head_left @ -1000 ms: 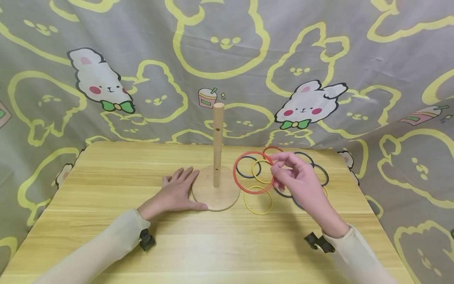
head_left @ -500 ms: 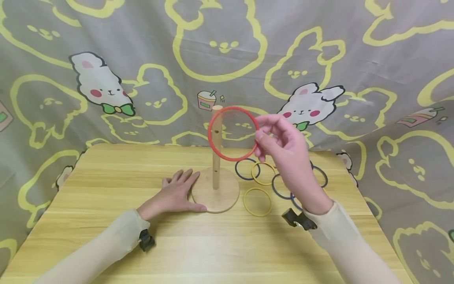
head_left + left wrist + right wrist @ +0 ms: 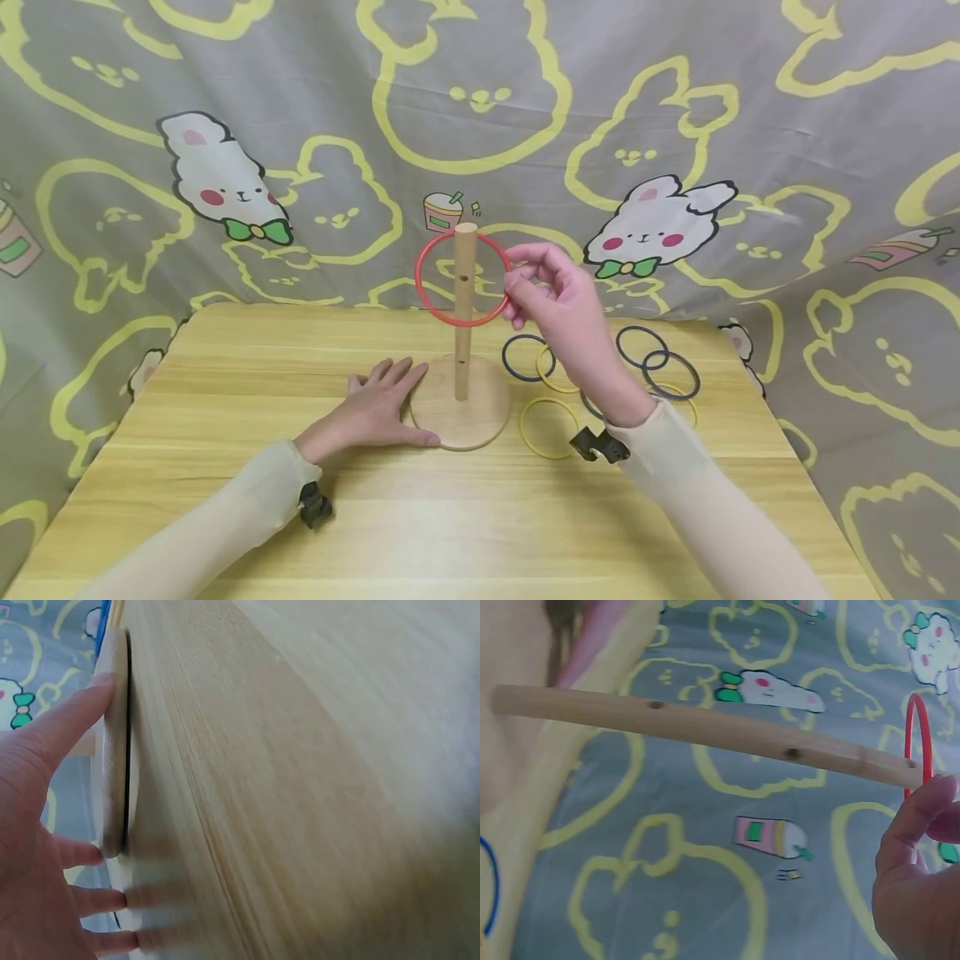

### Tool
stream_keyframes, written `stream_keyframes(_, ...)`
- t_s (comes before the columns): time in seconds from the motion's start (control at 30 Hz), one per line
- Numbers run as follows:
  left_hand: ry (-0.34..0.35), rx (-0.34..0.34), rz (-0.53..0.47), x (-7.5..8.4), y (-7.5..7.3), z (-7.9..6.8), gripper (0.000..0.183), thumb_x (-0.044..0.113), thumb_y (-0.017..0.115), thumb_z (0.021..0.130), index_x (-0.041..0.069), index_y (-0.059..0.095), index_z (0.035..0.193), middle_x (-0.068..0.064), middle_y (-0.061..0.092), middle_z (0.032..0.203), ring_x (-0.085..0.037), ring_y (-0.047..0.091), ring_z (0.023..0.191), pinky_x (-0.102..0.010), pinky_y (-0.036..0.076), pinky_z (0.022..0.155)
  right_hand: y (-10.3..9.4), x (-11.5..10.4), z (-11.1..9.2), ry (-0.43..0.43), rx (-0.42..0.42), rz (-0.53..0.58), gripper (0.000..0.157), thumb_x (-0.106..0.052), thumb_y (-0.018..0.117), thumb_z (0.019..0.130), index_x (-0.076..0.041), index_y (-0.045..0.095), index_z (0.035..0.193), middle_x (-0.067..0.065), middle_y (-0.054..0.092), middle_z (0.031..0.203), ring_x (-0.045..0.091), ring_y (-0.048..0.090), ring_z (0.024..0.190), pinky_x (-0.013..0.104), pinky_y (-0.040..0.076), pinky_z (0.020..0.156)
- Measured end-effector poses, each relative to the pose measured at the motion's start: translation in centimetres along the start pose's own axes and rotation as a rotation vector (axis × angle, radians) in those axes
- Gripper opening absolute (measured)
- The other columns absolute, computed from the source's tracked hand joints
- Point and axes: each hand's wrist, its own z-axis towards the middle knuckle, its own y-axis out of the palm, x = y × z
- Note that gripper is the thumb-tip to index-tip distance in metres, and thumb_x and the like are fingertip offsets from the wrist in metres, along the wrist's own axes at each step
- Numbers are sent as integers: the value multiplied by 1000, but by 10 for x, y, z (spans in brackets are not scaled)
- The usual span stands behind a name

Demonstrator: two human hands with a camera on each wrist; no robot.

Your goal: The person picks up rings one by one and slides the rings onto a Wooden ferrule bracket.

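A wooden post [image 3: 463, 350] rises from a round wooden base [image 3: 480, 421] on the table. My left hand [image 3: 375, 408] rests along the base's left edge, its fingers spread on the tabletop. In the left wrist view, the thumb of that hand [image 3: 64, 724] lies against the base's rim [image 3: 116, 757]. Up at the top of the post, my right hand [image 3: 566, 300] pinches a red ring [image 3: 418, 283] between thumb and fingers. The ring encircles the post's upper end. From the right wrist view, the red ring [image 3: 928, 742] stands round the post's tip [image 3: 907, 774].
To the right of the base lie several thin rings, among them a yellow ring [image 3: 521, 427] and a dark blue ring [image 3: 699, 380]. Some overlap, and the right forearm covers part of them. A patterned cloth [image 3: 322, 83] hangs behind the wooden table [image 3: 420, 525].
My right hand has lifted the red ring from above the rings on the table, then carried it left to the post's top. The left hand has stayed at the base.
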Motion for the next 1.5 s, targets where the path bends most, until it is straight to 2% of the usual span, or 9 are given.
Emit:
stream_keyframes(0.23,-7,12,1,-9,6,5,128,89,76,76,12,37,171,-25,32,173,-57,26,155,-78,27,105,-1,36,-4,115,-22,-56,28,2,65,102,2,66,130,15,69,96,20,68,70,28,58,64)
stream_keyframes(0.37,-15,-8,6,-6,3,5,126,85,79,77,12,37,171,-25,31,173,-56,25,156,-77,28,105,0,64,-8,178,-42,-97,29,3,64,101,4,66,130,16,68,96,21,69,70,28,58,64)
stream_keyframes(0.43,-7,4,7,-6,5,4,124,83,79,79,13,36,172,-25,32,172,-57,26,155,-76,29,103,0,78,-12,215,-53,-111,29,3,64,101,5,65,130,14,67,95,21,69,69,27,58,64)
stream_keyframes(0.6,16,31,-9,-7,6,4,123,85,76,80,13,37,171,-28,35,170,-59,28,152,-76,30,100,2,110,-18,269,-95,-141,29,4,63,101,11,63,129,10,67,90,19,68,67,26,58,62)
stream_keyframes(0.77,-3,28,-30,-8,7,4,127,89,77,75,15,37,171,-26,32,172,-57,24,155,-75,28,103,4,131,-24,354,-173,-218,25,4,63,105,10,63,129,10,66,86,15,67,66,29,59,63)
stream_keyframes(0.9,-11,24,-27,-12,10,5,129,89,77,74,15,37,171,-24,31,173,-55,23,157,-74,27,105,5,143,-27,438,-213,-236,21,3,63,107,9,62,128,10,64,86,14,66,68,25,58,64)
stream_keyframes(1.07,-15,25,-29,-15,13,7,130,88,79,73,14,36,172,-22,30,174,-54,22,158,-75,26,106,5,152,-27,505,-238,-237,21,6,62,106,10,62,127,13,65,89,14,64,69,22,56,63)
stream_keyframes(1.33,-14,35,-37,-17,15,7,130,89,79,72,16,37,172,-21,30,174,-54,22,158,-76,25,106,4,160,-26,527,-238,-322,20,8,62,101,8,64,121,13,70,87,14,66,65,24,58,61)
stream_keyframes(1.5,-22,22,-36,-14,12,6,129,87,80,73,16,36,172,-21,30,175,-54,22,158,-75,25,107,2,160,-28,474,-265,-457,20,7,63,98,5,65,117,9,68,78,15,66,64,25,55,61)
